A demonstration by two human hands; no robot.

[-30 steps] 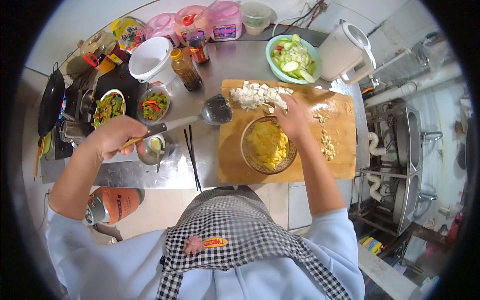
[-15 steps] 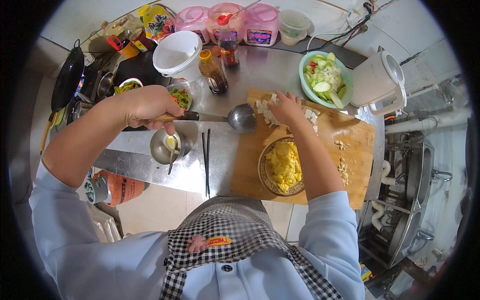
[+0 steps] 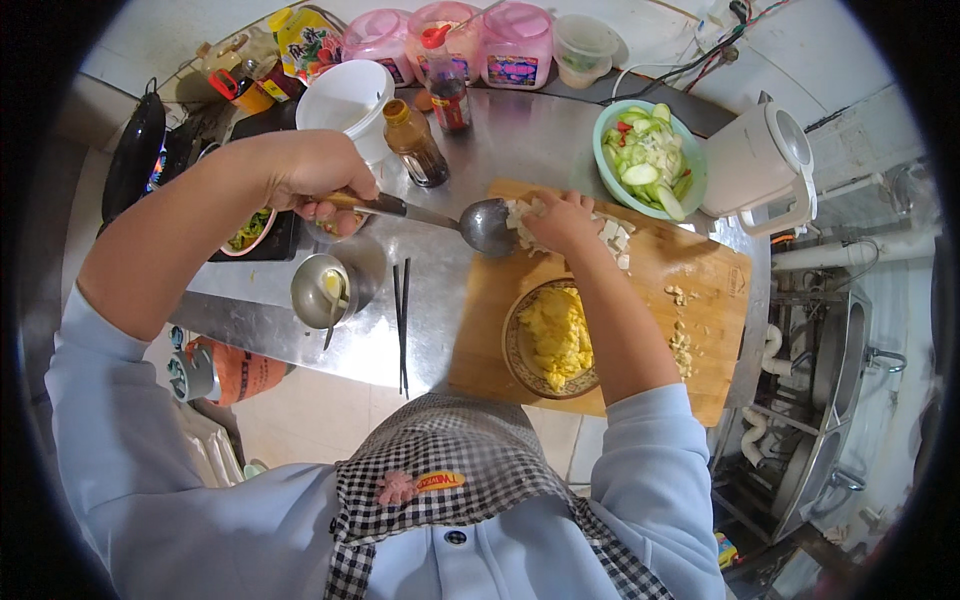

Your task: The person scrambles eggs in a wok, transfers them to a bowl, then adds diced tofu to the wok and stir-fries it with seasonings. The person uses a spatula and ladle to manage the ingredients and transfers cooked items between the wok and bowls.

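Observation:
My left hand is closed around the wooden handle of a ladle. The ladle's metal bowl reaches the upper left edge of a wooden cutting board, beside a pile of white tofu-like cubes. Over that pile lies my right hand, its fingers bent but somewhat apart against the cubes near the ladle; its fingertips are partly hidden. Below my right wrist, a patterned bowl of yellow scrambled egg rests on the board. Chopped garlic-like bits lie to the right of my forearm.
Black chopsticks and a small metal bowl with a spoon lie left of the board. Behind stand a brown sauce bottle, a red-capped bottle, a white bucket, a green bowl of sliced vegetables and a white jug.
My right hand has moved slightly left and down across the white cubes, toward the ladle. The ladle is still in my left hand, its bowl close to the pile.

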